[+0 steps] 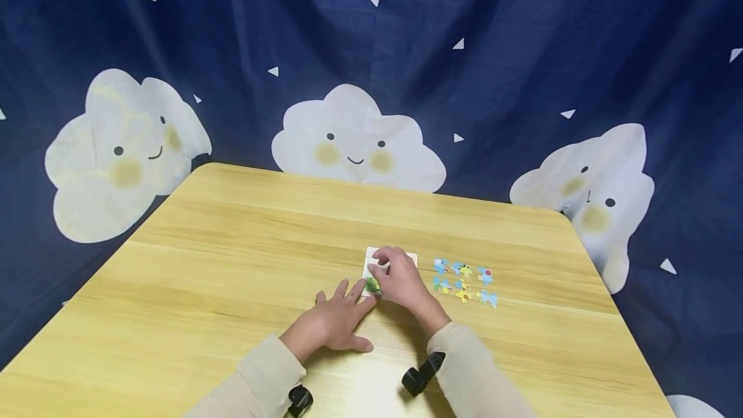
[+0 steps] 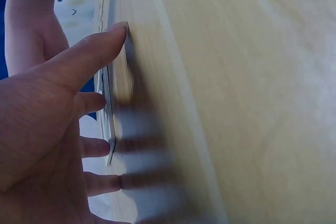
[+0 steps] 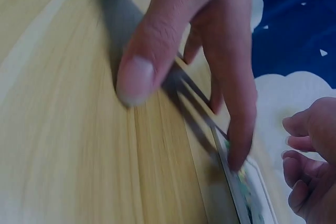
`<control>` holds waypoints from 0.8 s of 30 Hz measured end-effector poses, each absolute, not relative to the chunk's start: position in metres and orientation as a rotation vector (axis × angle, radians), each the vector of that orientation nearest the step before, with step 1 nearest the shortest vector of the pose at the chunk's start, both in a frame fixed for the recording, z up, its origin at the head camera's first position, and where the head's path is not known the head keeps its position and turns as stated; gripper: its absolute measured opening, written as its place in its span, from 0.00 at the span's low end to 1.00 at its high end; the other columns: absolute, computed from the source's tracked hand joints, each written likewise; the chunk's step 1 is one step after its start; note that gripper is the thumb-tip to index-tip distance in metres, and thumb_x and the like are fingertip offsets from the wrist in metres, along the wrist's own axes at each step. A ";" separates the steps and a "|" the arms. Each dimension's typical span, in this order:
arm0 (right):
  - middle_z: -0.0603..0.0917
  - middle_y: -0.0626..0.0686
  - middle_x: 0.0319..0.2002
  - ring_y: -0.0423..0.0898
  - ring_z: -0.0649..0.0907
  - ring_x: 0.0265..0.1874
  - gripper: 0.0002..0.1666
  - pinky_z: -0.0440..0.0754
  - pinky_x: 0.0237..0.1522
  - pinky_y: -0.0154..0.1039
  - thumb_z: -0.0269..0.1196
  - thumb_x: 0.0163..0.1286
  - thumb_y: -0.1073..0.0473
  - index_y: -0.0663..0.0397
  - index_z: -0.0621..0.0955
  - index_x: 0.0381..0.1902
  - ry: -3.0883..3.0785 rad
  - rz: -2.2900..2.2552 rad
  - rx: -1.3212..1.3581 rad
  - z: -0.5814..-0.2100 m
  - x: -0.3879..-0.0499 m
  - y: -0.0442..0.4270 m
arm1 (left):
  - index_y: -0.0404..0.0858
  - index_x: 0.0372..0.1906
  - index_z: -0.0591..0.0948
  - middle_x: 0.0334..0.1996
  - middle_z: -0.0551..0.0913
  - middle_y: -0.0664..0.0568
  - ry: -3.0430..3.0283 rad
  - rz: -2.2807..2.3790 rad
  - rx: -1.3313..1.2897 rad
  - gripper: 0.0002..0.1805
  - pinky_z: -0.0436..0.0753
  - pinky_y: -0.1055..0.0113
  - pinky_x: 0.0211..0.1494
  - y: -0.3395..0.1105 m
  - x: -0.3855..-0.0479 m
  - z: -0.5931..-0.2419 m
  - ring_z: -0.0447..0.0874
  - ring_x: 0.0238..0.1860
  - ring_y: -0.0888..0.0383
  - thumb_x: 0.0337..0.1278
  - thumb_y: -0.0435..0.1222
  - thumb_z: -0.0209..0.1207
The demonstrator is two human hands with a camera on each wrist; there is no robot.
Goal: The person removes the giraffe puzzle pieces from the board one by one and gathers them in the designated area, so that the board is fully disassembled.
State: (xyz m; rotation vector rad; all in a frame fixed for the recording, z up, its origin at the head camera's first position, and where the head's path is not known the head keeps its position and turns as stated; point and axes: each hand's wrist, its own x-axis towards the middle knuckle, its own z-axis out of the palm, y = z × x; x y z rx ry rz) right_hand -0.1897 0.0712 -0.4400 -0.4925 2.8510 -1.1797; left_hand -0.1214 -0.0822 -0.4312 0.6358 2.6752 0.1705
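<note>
A small white puzzle board lies on the table, with a green and yellow picture part showing at its lower left. My left hand is spread flat at the board's left side, its fingertips touching the edge; the left wrist view shows the board edge beside those fingers. Over the board is my right hand. In the right wrist view its index fingertip presses on the board, while the thumb stands apart with nothing between them. The right hand covers much of the board's middle.
To the right of the board, several loose jigsaw pieces in blue and yellow lie in two rough rows on the wooden table. Behind the table hangs a dark blue curtain with cloud faces.
</note>
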 end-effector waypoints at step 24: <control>0.78 0.52 0.35 0.44 0.80 0.34 0.11 0.76 0.42 0.43 0.61 0.65 0.59 0.57 0.80 0.43 2.832 -1.136 -0.469 -0.457 -0.188 0.061 | 0.50 0.70 0.63 0.74 0.50 0.45 2.666 0.185 0.619 0.45 0.62 0.30 0.57 -0.081 -0.120 -0.428 0.50 0.72 0.38 0.47 0.64 0.59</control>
